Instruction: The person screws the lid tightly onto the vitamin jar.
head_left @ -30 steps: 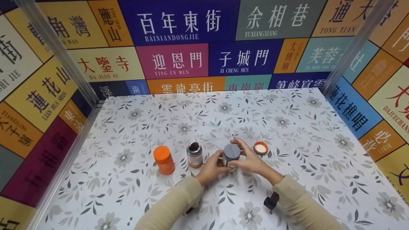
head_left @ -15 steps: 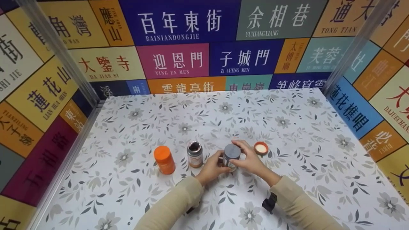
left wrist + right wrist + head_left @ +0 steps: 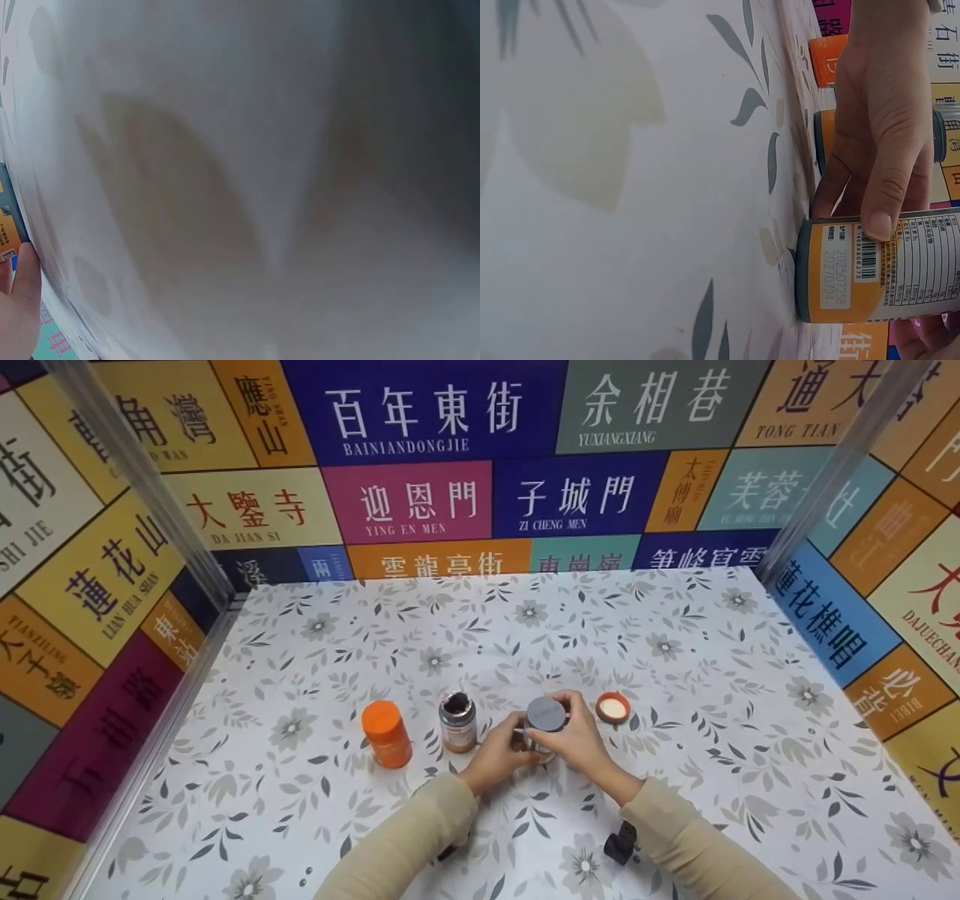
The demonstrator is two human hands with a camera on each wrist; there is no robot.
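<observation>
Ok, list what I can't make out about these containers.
Open jar, head view: contents too small and dark.
Held jar, right wrist view: top cut off by right edge.
Orange bottle, right wrist view: partly hidden behind left hand.
Yellow label, left wrist view: cut off by left edge, text too small.

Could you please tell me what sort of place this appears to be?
Probably an indoor booth for tabletop work: a white table with printed grey flowers has multicoloured, Chinese-lettered walls on three sides, meeting at pale, straight corner strips.
</observation>
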